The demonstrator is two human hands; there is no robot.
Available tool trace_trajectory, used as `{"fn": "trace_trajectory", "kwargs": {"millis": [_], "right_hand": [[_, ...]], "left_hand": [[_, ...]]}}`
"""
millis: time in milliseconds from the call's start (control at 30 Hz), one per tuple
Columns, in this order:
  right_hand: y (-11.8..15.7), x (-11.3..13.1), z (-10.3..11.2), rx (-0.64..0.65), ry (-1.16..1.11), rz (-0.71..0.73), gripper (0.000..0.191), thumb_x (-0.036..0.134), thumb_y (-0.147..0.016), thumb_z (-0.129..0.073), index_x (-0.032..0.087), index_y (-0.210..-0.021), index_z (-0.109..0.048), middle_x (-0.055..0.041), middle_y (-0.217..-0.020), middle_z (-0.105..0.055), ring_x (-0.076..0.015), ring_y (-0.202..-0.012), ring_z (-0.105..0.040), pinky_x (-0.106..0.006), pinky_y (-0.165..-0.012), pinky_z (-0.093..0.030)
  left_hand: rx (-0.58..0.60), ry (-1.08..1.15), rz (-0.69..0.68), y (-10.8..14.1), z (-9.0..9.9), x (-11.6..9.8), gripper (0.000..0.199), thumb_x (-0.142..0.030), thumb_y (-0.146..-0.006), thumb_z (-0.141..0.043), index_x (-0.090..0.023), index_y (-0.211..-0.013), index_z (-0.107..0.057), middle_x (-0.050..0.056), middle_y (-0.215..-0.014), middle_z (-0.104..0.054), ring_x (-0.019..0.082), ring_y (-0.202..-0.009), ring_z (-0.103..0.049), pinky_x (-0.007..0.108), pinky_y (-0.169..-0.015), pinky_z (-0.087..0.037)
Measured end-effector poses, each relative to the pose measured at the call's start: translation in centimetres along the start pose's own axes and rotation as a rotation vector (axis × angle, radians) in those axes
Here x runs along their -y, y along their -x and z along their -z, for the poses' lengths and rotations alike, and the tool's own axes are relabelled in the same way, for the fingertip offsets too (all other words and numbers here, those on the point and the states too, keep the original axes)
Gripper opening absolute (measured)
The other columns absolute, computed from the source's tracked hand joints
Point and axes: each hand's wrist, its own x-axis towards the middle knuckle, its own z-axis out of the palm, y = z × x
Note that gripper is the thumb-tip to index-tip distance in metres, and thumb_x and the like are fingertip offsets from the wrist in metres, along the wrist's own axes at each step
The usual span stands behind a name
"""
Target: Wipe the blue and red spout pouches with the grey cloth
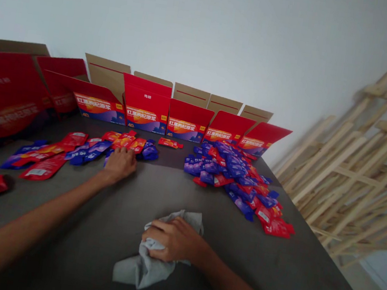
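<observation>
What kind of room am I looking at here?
Possibly a packing area or a studio put to that use: open red cartons line the wall side of a dark table, loose sachets lie in heaps, and wooden easel-like frames stand beside it.

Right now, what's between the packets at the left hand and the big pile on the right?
One red packet, close to the boxes, with dark tabletop in front of it. Head view shows it.

My 1 head view, worn high on the person's head, facing forward and down over the dark table (252, 263), near edge close beneath me, red boxes (148, 110) and pale wall (201, 35) farther off, wooden easels (351, 176) at far right, no 2nd view sharing any part.
</observation>
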Motion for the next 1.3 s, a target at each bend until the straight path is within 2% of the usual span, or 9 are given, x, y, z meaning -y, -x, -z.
{"fn": "trace_trajectory", "kwargs": {"millis": [167, 367, 667, 733, 867, 967, 1100, 1167, 1300], "right_hand": [[0.1, 0.0, -0.1, -0.009, -0.044, -0.016, 0.026, 0.042, -0.089, -0.062, 0.028, -0.11, -0.059, 0.0041, -0.107, -0.067, -0.0155, -0.08, -0.065, -0.027, -0.066, -0.042], [0.1, -0.1, -0.1, -0.007, -0.068, -0.034, 0.028, 0.039, -0.088, -0.063, 0.025, -0.113, -0.06, 0.0006, -0.107, -0.068, -0.0157, -0.083, -0.065, -0.025, -0.068, -0.042], [0.2, -0.1, 0.1, 0.01, -0.094, -0.051, 0.027, 0.037, -0.089, -0.063, 0.026, -0.113, -0.06, 0.0019, -0.107, -0.068, -0.015, -0.085, -0.066, -0.025, -0.07, -0.043], [0.2, -0.1, 0.0, 0.01, -0.098, -0.054, 0.026, 0.037, -0.089, -0.062, 0.026, -0.113, -0.06, 0.0016, -0.107, -0.068, -0.0148, -0.083, -0.065, -0.025, -0.07, -0.043], [0.2, -0.2, -0.3, 0.003, -0.099, -0.043, 0.026, 0.036, -0.089, -0.062, 0.027, -0.112, -0.06, 0.0019, -0.107, -0.067, -0.0143, -0.084, -0.065, -0.024, -0.07, -0.043], [0.3, -0.2, -0.3, 0.003, -0.083, -0.046, 0.026, 0.037, -0.089, -0.062, 0.026, -0.113, -0.06, 0.0011, -0.106, -0.067, -0.0143, -0.083, -0.065, -0.024, -0.069, -0.043], [0.2, -0.3, -0.2, -0.03, -0.057, -0.066, 0.026, 0.037, -0.089, -0.061, 0.025, -0.112, -0.061, -0.0004, -0.106, -0.068, -0.015, -0.082, -0.064, -0.025, -0.07, -0.044], [0.1, -0.4, -0.2, -0.063, -0.049, -0.094, 0.024, 0.036, -0.089, -0.061, 0.024, -0.11, -0.061, -0.0016, -0.103, -0.068, -0.0155, -0.082, -0.064, -0.025, -0.071, -0.044], [0.0, -0.6, -0.1, -0.165, -0.037, -0.148, 0.021, 0.032, -0.088, -0.063, 0.023, -0.107, -0.062, -0.0029, -0.099, -0.067, -0.0162, -0.083, -0.064, -0.026, -0.071, -0.046]], "left_hand": [[-0.031, -0.167, 0.085, 1.5, 0.3, 3.8, 0.051, -0.033, -0.086, -0.037, 0.004, -0.115, -0.055, 0.035, -0.119, -0.055, 0.048, -0.118, -0.048, 0.055, -0.09, -0.043], [0.002, -0.211, 0.009, 2.7, -1.2, 3.9, 0.048, -0.029, -0.089, -0.031, -0.003, -0.121, -0.057, 0.026, -0.119, -0.059, 0.037, -0.115, -0.053, 0.047, -0.097, -0.041], [0.018, -0.13, -0.14, 6.9, -0.5, 3.9, 0.041, -0.045, -0.093, -0.033, -0.018, -0.101, -0.063, 0.015, -0.105, -0.06, 0.03, -0.103, -0.055, 0.04, -0.095, -0.043], [0.003, -0.095, -0.115, 8.3, -0.7, 3.9, 0.042, -0.049, -0.091, -0.038, -0.017, -0.107, -0.061, 0.015, -0.109, -0.058, 0.031, -0.106, -0.054, 0.041, -0.096, -0.044], [-0.025, -0.062, 0.05, 9.8, -1.2, 4.2, 0.071, -0.057, -0.086, -0.045, -0.007, -0.136, -0.044, 0.022, -0.121, -0.054, 0.039, -0.115, -0.051, 0.049, -0.099, -0.041], [0.027, 0.137, 0.106, 9.3, -1.0, 4.5, 0.074, -0.055, -0.078, -0.057, -0.009, -0.135, -0.046, 0.023, -0.122, -0.056, 0.04, -0.115, -0.055, 0.05, -0.099, -0.042], [0.013, 0.483, 0.197, 8.7, -0.2, 3.6, 0.059, -0.044, -0.059, -0.078, -0.019, -0.11, -0.062, 0.017, -0.104, -0.068, 0.041, -0.105, -0.062, 0.05, -0.09, -0.047], [0.05, 0.655, 0.23, 9.2, 0.2, 2.0, 0.051, -0.047, -0.061, -0.079, -0.022, -0.103, -0.063, 0.012, -0.094, -0.071, 0.035, -0.094, -0.066, 0.043, -0.081, -0.052], [0.269, 1.344, 0.366, 11.7, -0.3, -2.6, 0.051, -0.048, -0.074, -0.074, -0.022, -0.115, -0.058, 0.005, -0.092, -0.073, 0.021, -0.078, -0.068, 0.032, -0.07, -0.055]]}}
